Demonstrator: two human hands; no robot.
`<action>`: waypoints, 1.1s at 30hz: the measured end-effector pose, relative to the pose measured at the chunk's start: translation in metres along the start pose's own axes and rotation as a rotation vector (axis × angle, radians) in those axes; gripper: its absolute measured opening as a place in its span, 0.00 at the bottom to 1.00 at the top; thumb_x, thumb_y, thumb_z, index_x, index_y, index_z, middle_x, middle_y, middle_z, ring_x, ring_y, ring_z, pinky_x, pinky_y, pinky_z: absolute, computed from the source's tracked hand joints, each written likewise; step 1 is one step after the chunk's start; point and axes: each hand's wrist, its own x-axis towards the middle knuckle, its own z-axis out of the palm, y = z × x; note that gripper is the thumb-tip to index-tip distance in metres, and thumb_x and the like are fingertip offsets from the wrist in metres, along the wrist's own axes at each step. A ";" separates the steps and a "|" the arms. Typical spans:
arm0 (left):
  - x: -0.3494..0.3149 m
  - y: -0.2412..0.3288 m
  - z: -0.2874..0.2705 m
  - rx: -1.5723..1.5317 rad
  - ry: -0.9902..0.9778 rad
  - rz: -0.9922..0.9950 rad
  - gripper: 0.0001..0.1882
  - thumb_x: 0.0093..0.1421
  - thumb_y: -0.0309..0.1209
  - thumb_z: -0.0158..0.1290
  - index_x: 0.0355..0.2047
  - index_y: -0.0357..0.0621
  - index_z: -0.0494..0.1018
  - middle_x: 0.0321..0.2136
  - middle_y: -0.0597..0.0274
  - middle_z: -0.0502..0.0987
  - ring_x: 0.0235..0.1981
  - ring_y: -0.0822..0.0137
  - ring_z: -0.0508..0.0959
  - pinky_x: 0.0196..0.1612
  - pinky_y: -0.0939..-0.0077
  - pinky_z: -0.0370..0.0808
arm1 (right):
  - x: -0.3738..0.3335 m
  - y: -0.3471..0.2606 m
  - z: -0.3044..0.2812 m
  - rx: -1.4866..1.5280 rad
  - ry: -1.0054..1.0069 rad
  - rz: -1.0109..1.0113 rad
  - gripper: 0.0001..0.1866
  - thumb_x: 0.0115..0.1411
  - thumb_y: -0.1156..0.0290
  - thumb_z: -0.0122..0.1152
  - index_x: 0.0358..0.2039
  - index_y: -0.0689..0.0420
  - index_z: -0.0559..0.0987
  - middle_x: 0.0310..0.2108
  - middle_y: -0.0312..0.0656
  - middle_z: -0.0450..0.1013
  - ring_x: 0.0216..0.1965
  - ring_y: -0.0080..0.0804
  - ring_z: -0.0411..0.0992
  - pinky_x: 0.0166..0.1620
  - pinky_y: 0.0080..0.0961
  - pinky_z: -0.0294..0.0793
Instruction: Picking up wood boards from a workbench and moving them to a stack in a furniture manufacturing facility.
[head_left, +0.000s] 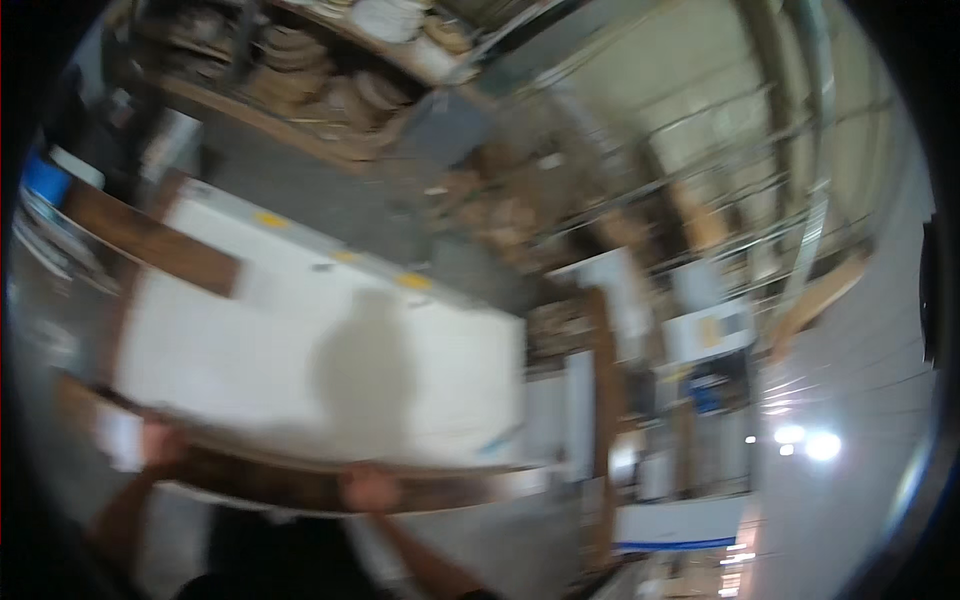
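A long brown wooden board (265, 468) with whitish ends spans the near edge of a white-topped table. My left hand (163, 443) grips it towards its left end, beside a white patch. Farther right, my right hand (370, 488) is closed on the same board. Motion blur and the board hide most of my fingertips. The white tabletop (240, 350) lies just beyond, with a dark shadow across its middle. Another brown board (150, 240) rests over the table's far left corner.
Yellow marks (412, 281) line the table's far edge. Shelves with stacked brown curved pieces (285, 60) stand beyond the grey floor (290, 165). To the right are a wooden upright (605, 400), white boxes (708, 332) and metal racking. A blue object (45, 180) sits far left.
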 end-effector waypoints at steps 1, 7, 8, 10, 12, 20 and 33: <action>-0.027 -0.001 0.040 -0.319 0.478 -0.162 0.11 0.60 0.35 0.56 0.35 0.40 0.79 0.28 0.53 0.79 0.34 0.50 0.79 0.38 0.49 0.75 | -0.020 -0.005 0.008 0.267 -0.850 0.163 0.22 0.67 0.47 0.51 0.36 0.47 0.87 0.30 0.43 0.83 0.28 0.57 0.80 0.37 0.61 0.80; 0.079 0.112 -0.120 -0.075 -0.066 -0.235 0.13 0.57 0.36 0.55 0.24 0.41 0.84 0.28 0.47 0.83 0.44 0.44 0.80 0.65 0.40 0.64 | 0.109 0.061 -0.082 0.776 -0.741 0.507 0.19 0.68 0.52 0.55 0.31 0.51 0.85 0.29 0.47 0.81 0.36 0.53 0.79 0.45 0.53 0.78; 0.080 0.110 -0.126 -0.072 -0.076 -0.202 0.13 0.56 0.36 0.56 0.23 0.40 0.83 0.28 0.47 0.83 0.42 0.45 0.81 0.62 0.42 0.66 | 0.101 0.059 -0.075 0.728 -0.845 0.446 0.18 0.68 0.52 0.55 0.31 0.50 0.85 0.30 0.47 0.81 0.36 0.53 0.79 0.44 0.52 0.78; 0.097 0.130 -0.142 -0.057 -0.153 -0.122 0.11 0.56 0.34 0.57 0.23 0.41 0.84 0.27 0.50 0.84 0.39 0.50 0.82 0.54 0.48 0.70 | 0.109 0.068 -0.079 0.649 -0.836 0.530 0.18 0.67 0.51 0.56 0.31 0.49 0.85 0.29 0.47 0.81 0.34 0.56 0.77 0.43 0.51 0.77; 0.093 0.137 -0.141 -0.020 -0.016 -0.072 0.11 0.55 0.35 0.58 0.20 0.44 0.83 0.25 0.50 0.83 0.34 0.48 0.82 0.51 0.48 0.72 | 0.110 0.077 -0.076 0.775 -0.842 0.549 0.19 0.64 0.52 0.57 0.28 0.51 0.86 0.29 0.49 0.81 0.34 0.55 0.78 0.45 0.53 0.76; 0.123 0.156 -0.166 -0.018 -0.071 -0.046 0.20 0.63 0.41 0.54 0.18 0.44 0.80 0.24 0.52 0.83 0.33 0.51 0.82 0.48 0.55 0.73 | 0.099 0.078 -0.058 0.758 -0.570 0.483 0.15 0.65 0.60 0.58 0.27 0.56 0.82 0.26 0.47 0.78 0.32 0.52 0.76 0.45 0.49 0.73; 0.130 0.161 -0.174 0.059 -0.239 -0.140 0.21 0.68 0.43 0.50 0.26 0.42 0.82 0.29 0.52 0.84 0.35 0.49 0.84 0.46 0.53 0.74 | 0.092 0.072 -0.068 0.719 -0.664 0.499 0.16 0.69 0.59 0.54 0.31 0.56 0.82 0.33 0.44 0.80 0.41 0.48 0.76 0.57 0.46 0.70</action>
